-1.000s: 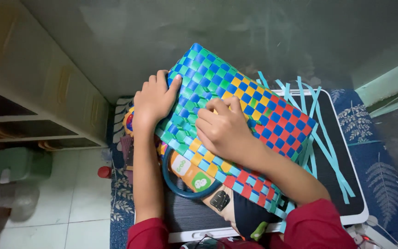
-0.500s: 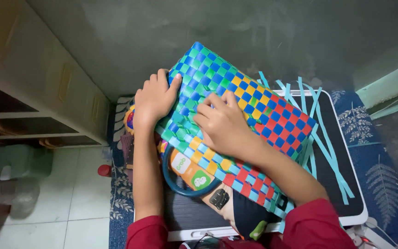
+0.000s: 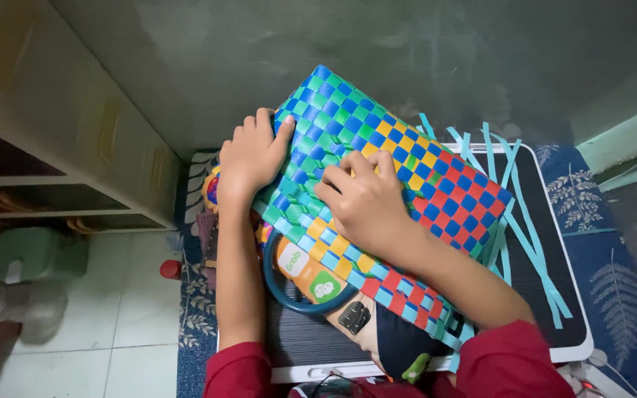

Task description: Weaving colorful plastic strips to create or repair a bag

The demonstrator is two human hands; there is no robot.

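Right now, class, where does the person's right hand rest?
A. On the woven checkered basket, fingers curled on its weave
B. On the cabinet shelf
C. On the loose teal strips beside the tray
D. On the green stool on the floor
A: the right hand lies on the woven basket, fingertips pressed into the green and blue weave, while the left hand grips the basket's edge.

A single view is given — taken from the head, looking almost straight down. The small desk [image 3: 554, 335] is seen at close range, its near edge cut by the frame's bottom; the far edge meets a wall.
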